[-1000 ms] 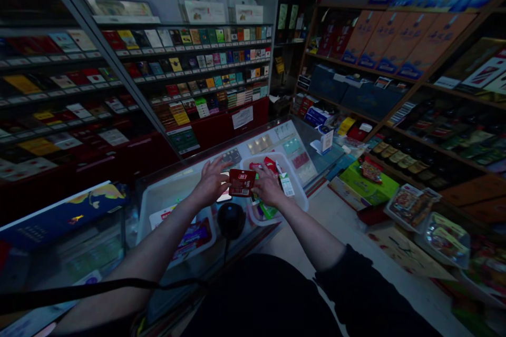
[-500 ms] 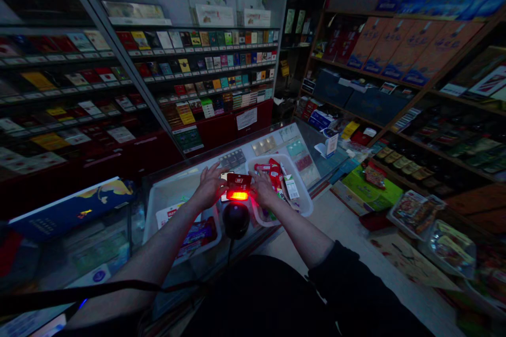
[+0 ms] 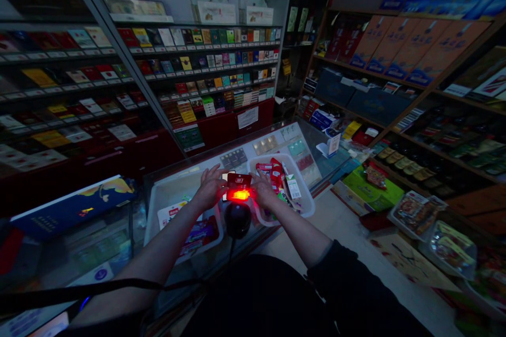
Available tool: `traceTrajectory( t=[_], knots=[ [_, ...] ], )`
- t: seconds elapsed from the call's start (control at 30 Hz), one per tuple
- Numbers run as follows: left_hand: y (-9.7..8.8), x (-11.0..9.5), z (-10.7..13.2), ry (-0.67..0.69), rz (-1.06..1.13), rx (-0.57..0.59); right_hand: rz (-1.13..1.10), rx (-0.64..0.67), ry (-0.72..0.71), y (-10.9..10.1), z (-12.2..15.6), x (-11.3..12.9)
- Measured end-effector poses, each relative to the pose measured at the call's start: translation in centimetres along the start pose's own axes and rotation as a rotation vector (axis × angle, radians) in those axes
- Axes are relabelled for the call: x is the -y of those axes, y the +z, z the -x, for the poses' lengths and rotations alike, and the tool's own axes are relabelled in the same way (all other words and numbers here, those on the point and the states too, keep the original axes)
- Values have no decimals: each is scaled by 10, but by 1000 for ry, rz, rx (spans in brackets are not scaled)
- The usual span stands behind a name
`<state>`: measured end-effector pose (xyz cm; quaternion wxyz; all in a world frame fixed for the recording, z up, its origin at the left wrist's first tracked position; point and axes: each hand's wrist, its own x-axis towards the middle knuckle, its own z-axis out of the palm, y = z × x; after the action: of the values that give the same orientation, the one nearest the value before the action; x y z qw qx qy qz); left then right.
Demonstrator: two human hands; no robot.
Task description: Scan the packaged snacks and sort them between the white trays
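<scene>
My left hand [image 3: 210, 188] and my right hand [image 3: 262, 189] hold a small dark packet [image 3: 239, 180] between them, one at each side edge. Pale print shows on its upward face, too small to read. Red light glows on its near edge, just above a black barcode scanner [image 3: 237, 220] with a cable. Left of the scanner, my left forearm crosses over a white plastic tub [image 3: 152, 208] of coloured packets. Beneath my right hand and wrist is a second white tub [image 3: 306, 210], filled with red packets and a white carton.
The tubs stand on a glass counter [image 3: 185, 165] with flat packs inside. A blue box [image 3: 75, 201] lies at the left. Shelves of small packs [image 3: 213, 37] line the back wall; cartons [image 3: 415, 45] fill the right shelves. A green box [image 3: 366, 187] sits at right.
The view has shifted very slightly. Both hands keep the packet above the scanner in nearly the same place, and the red glow on it remains.
</scene>
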<state>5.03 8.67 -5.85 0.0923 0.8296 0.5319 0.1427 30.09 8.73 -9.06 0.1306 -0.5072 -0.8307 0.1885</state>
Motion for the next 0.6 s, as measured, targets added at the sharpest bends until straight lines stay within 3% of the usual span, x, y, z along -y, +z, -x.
traceTrajectory(
  t=[0.3, 0.6],
  knots=[
    [-15, 15, 13, -54, 61, -83, -38, -19, -14, -2, -15, 21],
    [-26, 37, 70, -211, 182, -215, -7, -20, -57, 10, -34, 74]
  ],
)
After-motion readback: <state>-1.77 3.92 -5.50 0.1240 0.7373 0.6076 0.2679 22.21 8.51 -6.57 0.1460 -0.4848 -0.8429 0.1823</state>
